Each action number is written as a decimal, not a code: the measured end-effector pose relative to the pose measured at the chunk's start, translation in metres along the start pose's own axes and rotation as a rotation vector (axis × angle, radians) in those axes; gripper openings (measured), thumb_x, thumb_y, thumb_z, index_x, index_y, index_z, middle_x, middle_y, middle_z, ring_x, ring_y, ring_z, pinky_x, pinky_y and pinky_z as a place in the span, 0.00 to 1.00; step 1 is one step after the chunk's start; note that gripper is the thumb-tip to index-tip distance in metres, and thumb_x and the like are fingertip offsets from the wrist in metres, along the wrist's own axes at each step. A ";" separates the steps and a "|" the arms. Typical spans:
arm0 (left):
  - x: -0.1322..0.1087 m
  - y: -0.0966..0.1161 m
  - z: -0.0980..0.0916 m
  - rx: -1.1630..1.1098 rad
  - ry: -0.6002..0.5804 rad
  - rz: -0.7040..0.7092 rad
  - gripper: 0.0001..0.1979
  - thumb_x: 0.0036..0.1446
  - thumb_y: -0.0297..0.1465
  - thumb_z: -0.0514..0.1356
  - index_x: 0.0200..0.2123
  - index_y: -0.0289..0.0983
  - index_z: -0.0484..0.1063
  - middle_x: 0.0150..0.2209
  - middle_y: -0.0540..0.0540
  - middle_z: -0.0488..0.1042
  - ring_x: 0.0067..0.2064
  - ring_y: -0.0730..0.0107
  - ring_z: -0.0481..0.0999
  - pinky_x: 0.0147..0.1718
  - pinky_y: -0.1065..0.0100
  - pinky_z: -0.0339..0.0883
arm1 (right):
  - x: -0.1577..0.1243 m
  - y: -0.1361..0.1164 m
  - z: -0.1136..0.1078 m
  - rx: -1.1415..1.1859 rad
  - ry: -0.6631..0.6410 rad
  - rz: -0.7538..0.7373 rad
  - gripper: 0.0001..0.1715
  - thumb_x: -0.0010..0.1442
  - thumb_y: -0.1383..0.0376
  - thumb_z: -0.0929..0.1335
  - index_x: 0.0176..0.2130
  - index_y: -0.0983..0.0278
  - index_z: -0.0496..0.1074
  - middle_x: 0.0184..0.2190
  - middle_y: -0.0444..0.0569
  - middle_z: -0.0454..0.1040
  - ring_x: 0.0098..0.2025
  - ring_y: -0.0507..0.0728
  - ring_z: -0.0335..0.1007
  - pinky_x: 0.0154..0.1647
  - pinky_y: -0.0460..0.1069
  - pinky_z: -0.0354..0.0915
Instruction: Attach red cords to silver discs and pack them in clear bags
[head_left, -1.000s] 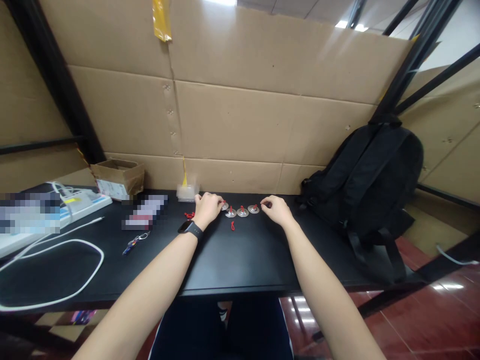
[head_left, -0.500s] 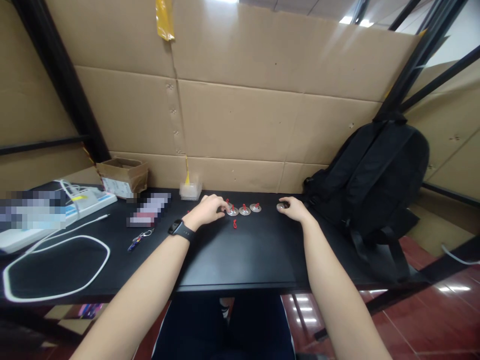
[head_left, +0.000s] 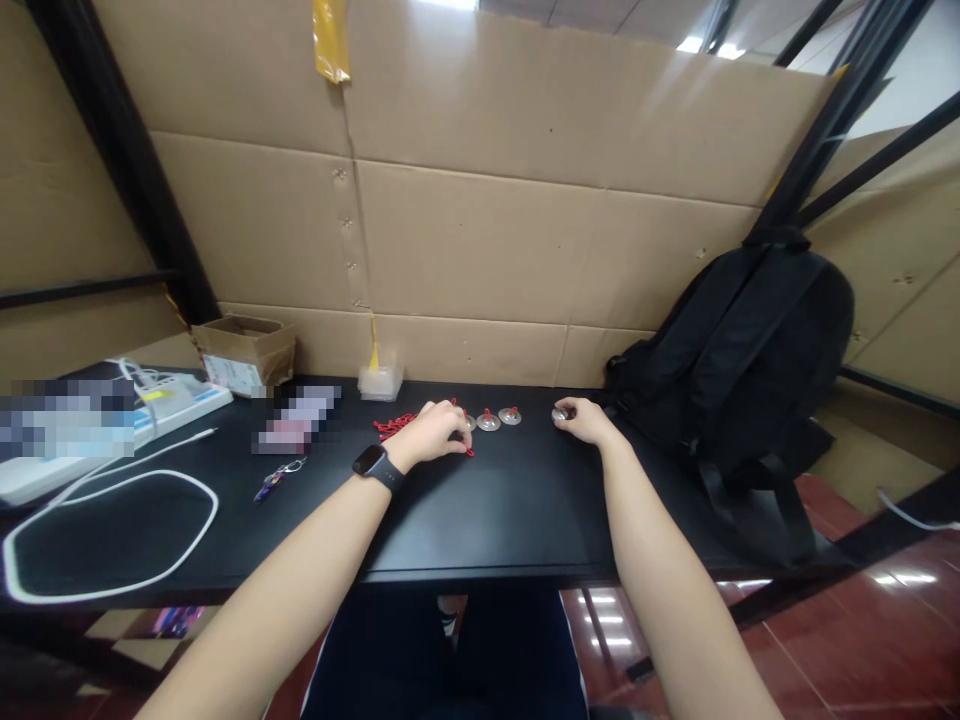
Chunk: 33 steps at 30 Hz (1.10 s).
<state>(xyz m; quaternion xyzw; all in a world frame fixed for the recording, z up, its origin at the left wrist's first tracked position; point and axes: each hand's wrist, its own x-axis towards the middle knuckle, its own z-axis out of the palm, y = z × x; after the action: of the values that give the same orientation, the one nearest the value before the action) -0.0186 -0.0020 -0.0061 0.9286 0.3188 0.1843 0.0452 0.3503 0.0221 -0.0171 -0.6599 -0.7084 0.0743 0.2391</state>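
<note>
My left hand (head_left: pixel 435 437), with a black watch on its wrist, lies curled on the black table (head_left: pixel 487 510). Its fingertips are at a loose red cord piece (head_left: pixel 469 452) and partly cover a small silver disc with a red loop. Two more silver discs (head_left: pixel 499 419) with red loops lie just right of it. A small heap of red cords (head_left: pixel 391 426) lies behind the left hand. My right hand (head_left: pixel 583 420) is further right, its fingers pinched on a separate silver disc (head_left: pixel 559 413) on the table.
A black backpack (head_left: pixel 750 350) leans at the right end of the table. A clear plastic box (head_left: pixel 381 380) and an open cardboard box (head_left: pixel 244 350) stand at the back against the cardboard wall. A white cable loop (head_left: pixel 112 540), a power strip (head_left: pixel 150 405) and keys (head_left: pixel 274 478) lie left.
My right hand carried one disc away to the right and rests there. My left hand slid forward and right onto the loose red cord piece, uncovering the red cord heap behind it.
</note>
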 end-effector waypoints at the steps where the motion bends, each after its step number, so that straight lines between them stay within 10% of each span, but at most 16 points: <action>1: 0.000 0.002 -0.001 0.023 -0.012 -0.016 0.02 0.57 0.33 0.66 0.33 0.47 0.80 0.42 0.48 0.78 0.49 0.58 0.71 0.43 0.63 0.55 | -0.001 -0.002 0.000 -0.025 0.009 0.008 0.23 0.50 0.66 0.74 0.48 0.61 0.78 0.45 0.52 0.80 0.46 0.62 0.77 0.50 0.54 0.68; 12: -0.001 0.011 -0.002 0.088 0.030 -0.139 0.08 0.66 0.31 0.53 0.39 0.42 0.73 0.41 0.47 0.78 0.45 0.60 0.72 0.41 0.63 0.58 | -0.008 -0.077 0.019 0.143 0.137 -0.477 0.12 0.59 0.65 0.68 0.43 0.58 0.78 0.44 0.49 0.77 0.47 0.58 0.72 0.50 0.53 0.66; 21: -0.005 -0.003 -0.030 -0.015 0.307 -0.287 0.05 0.58 0.34 0.62 0.32 0.42 0.76 0.38 0.48 0.82 0.44 0.60 0.77 0.44 0.63 0.62 | -0.008 -0.053 0.012 -0.213 0.054 0.058 0.29 0.55 0.62 0.71 0.56 0.58 0.72 0.62 0.58 0.66 0.62 0.74 0.60 0.55 0.71 0.58; 33: -0.005 -0.008 -0.032 -0.001 0.413 -0.394 0.08 0.54 0.36 0.67 0.27 0.40 0.75 0.35 0.48 0.81 0.43 0.57 0.76 0.45 0.60 0.58 | -0.005 -0.016 -0.005 -0.119 -0.002 0.059 0.15 0.53 0.67 0.72 0.42 0.56 0.80 0.44 0.48 0.81 0.47 0.63 0.76 0.49 0.56 0.69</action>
<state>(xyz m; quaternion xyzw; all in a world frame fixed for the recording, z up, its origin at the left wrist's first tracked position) -0.0382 0.0004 0.0201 0.7917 0.4953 0.3574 0.0146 0.3376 0.0140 -0.0072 -0.6934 -0.6920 0.0398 0.1966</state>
